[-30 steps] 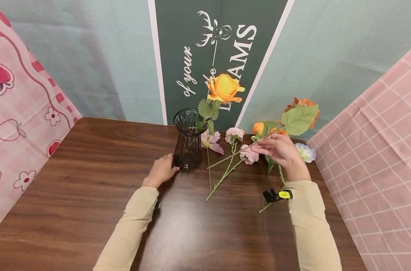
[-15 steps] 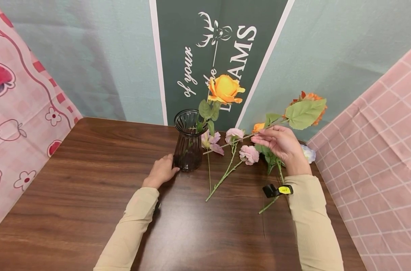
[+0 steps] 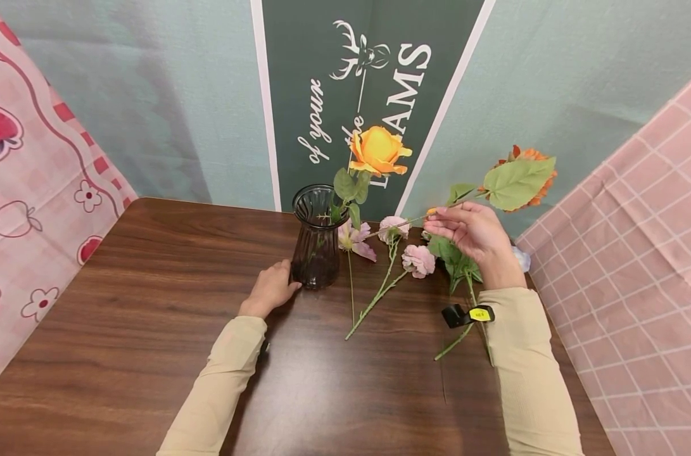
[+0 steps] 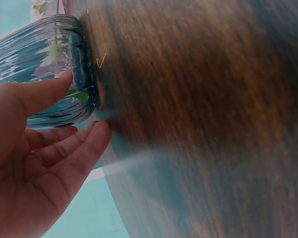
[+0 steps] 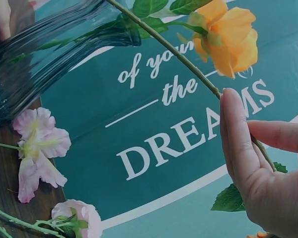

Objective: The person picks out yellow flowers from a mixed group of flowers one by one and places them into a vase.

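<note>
A dark ribbed glass vase (image 3: 315, 253) stands upright, with one yellow-orange rose (image 3: 378, 151) leaning right out of its mouth. My left hand (image 3: 272, 288) holds the vase low on its left side; in the left wrist view the thumb lies across the glass near the base, the fingers on the other side. Raised right of the vase, my right hand (image 3: 472, 235) pinches the stem of an orange flower (image 3: 541, 180) with a broad green leaf (image 3: 519, 185). Its bloom points right. In the right wrist view the bare stem (image 5: 174, 49) slants up across the vase's mouth.
On the table (image 3: 151, 329) right of the vase lie a pale purple flower (image 3: 355, 239) and pink flowers (image 3: 419, 261) on green stems. More green leaves (image 3: 450, 256) and a bluish-white bloom (image 3: 522, 258) lie under and behind the right hand. Fabric backdrops rise around the table.
My right hand has lifted the orange flower slightly up and right, its stem now higher and closer to level. The left hand and the vase have stayed put.
</note>
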### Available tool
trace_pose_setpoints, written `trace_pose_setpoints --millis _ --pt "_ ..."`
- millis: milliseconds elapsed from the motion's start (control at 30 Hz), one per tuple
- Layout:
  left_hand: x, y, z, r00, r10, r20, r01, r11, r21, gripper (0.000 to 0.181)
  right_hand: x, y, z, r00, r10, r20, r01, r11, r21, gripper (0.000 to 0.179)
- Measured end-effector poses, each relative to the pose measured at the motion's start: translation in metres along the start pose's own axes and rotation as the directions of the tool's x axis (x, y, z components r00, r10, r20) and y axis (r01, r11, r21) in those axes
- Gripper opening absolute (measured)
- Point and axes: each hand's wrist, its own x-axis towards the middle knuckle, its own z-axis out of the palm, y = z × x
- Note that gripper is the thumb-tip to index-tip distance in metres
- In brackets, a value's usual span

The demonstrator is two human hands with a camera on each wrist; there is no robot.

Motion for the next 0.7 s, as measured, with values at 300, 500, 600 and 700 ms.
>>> trace_pose_setpoints --millis 300,500,600,700 --pt "0.000 0.000 -0.001 1.000 -0.010 0.023 0.010 1.000 -0.003 0.059 0.003 -0.009 0.008 1.000 -0.016 -0.001 0.016 1.000 0.026 0.023" --pt "0.000 0.000 -0.001 1.000 -0.011 0.027 0.011 1.000 -0.007 0.059 0.006 -0.012 0.014 1.000 -0.025 -0.019 0.025 1.000 0.018 0.021" --pt "0.001 -0.001 -0.001 1.000 -0.013 0.026 0.013 1.000 -0.010 0.059 0.008 -0.011 0.017 0.999 -0.025 -0.022 0.026 0.999 0.019 0.020" --pt "0.001 -0.001 -0.001 1.000 -0.012 0.020 0.012 1.000 -0.008 0.058 0.010 -0.011 0.020 0.999 -0.032 -0.028 0.032 0.999 0.005 0.019"
